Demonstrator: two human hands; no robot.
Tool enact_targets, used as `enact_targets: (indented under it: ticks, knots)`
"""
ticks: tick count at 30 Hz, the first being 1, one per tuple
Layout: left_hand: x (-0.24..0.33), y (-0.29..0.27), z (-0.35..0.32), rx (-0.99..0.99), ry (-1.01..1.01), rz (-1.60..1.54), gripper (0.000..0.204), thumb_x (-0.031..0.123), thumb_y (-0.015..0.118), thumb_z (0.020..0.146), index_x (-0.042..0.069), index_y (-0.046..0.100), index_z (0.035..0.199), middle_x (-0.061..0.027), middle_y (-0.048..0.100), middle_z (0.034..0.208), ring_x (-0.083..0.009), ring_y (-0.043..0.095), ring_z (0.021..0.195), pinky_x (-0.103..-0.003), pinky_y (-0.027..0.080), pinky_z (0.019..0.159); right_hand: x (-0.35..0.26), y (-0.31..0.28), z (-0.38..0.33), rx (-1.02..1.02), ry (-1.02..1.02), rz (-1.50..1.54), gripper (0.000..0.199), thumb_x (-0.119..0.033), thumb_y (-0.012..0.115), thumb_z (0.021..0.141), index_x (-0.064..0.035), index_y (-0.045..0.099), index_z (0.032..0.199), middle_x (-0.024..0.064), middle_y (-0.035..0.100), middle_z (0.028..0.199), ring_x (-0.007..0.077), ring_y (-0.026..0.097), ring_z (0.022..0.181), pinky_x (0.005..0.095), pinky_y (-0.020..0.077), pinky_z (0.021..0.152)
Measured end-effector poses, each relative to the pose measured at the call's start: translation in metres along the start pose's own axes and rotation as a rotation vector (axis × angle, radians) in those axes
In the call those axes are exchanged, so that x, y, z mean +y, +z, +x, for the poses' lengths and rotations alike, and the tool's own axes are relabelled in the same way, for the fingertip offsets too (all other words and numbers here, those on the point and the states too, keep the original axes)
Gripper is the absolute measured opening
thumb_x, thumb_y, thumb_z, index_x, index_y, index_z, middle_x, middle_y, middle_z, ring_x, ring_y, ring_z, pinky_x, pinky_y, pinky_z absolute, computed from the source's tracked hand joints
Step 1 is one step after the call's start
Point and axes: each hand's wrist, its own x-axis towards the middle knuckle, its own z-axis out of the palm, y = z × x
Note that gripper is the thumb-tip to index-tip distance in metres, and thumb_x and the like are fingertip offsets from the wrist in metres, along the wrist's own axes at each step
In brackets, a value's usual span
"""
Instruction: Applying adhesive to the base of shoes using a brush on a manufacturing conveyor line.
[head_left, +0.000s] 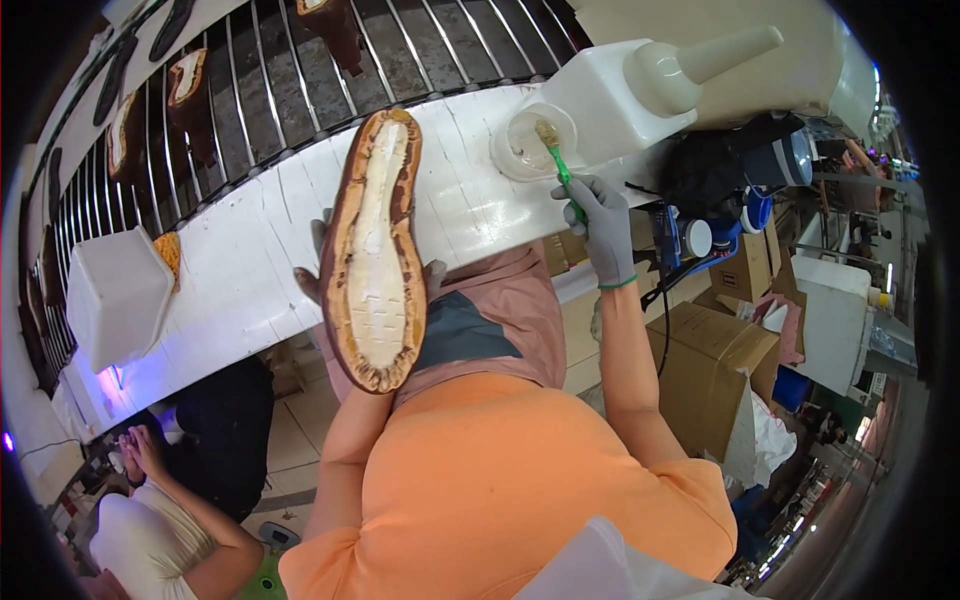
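My left hand (309, 285), in a grey glove with dark-stained fingers, grips a brown shoe upper (415, 325) from beneath. The upper's underside faces me, with a pale insole in the middle and a pleated, tan edge folded in around it. Most of that hand is hidden behind the upper. At the right, my grey-gloved right hand (600, 215) is closed on a green-handled brush (562, 172). The brush's bristles are inside a round, translucent cup (508, 150) at the front of a white plastic bottle (610, 95). How much liquid the cup holds is hard to see.
A white ledge (465, 215) runs before me, beside a conveyor of metal rods (275, 90) carrying other brown uppers (190, 85). A white container (115, 290) stands at left near a seated person (165, 530). Cardboard boxes (710, 355) are at right.
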Motion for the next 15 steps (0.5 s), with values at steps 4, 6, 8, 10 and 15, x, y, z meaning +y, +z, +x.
enact_targets:
  ticks: [4, 6, 8, 10, 15]
  knots:
    - [0.009, 0.018, -0.005, 0.052, 0.021, -0.487, 0.071, 0.053, 0.046, 0.096, 0.017, 0.026, 0.154, -0.0076, 0.029, 0.158, -0.0297, 0.024, 0.146, -0.057, 0.008, 0.117, -0.017, 0.01, 0.004, -0.152, 0.044, 0.154, 0.031, -0.024, 0.05, 0.1, 0.0017, 0.066, 0.109, -0.0009, 0.06, 0.072, 0.0025, 0.038, 0.053, 0.0184, 0.0254, 0.046]
    - [0.014, 0.033, -0.005, 0.113, -0.004, -0.704, 0.068, 0.049, 0.046, 0.097, 0.015, 0.027, 0.153, -0.0084, 0.03, 0.157, -0.0293, 0.026, 0.145, -0.054, 0.012, 0.117, -0.034, 0.019, 0.008, -0.24, 0.038, 0.314, 0.029, -0.021, 0.053, 0.098, 0.0025, 0.066, 0.11, -0.0029, 0.056, 0.068, 0.0023, 0.04, 0.055, 0.0188, 0.0283, 0.048]
    - [0.019, 0.05, -0.006, 0.257, -0.001, -0.895, 0.065, 0.045, 0.046, 0.098, 0.014, 0.028, 0.152, -0.0092, 0.031, 0.156, -0.0289, 0.029, 0.143, -0.052, 0.015, 0.116, -0.052, 0.032, 0.005, -0.294, -0.086, 0.252, 0.028, -0.017, 0.056, 0.096, 0.0021, 0.066, 0.113, -0.0009, 0.06, 0.077, 0.0029, 0.041, 0.055, 0.0185, 0.0292, 0.049]
    - [0.021, 0.062, -0.01, 0.363, -0.009, -1.014, 0.063, 0.041, 0.047, 0.098, 0.012, 0.029, 0.15, -0.01, 0.032, 0.155, -0.0285, 0.031, 0.142, -0.05, 0.019, 0.116, -0.072, 0.039, -0.002, -0.297, -0.195, 0.165, 0.028, -0.014, 0.058, 0.094, 0.0017, 0.065, 0.116, 0.001, 0.064, 0.085, 0.0035, 0.042, 0.055, 0.0182, 0.0301, 0.049]
    - [0.029, 0.092, -0.017, 0.579, -0.047, -1.207, 0.055, 0.031, 0.048, 0.1, 0.008, 0.032, 0.147, -0.0121, 0.036, 0.152, -0.0274, 0.037, 0.138, -0.043, 0.028, 0.115, -0.081, 0.055, -0.059, -0.488, -0.238, -0.147, 0.016, -0.003, 0.067, 0.08, 0.0011, 0.075, 0.093, 0.0044, 0.069, 0.086, 0.0057, 0.055, 0.068, 0.0202, 0.0403, 0.058]
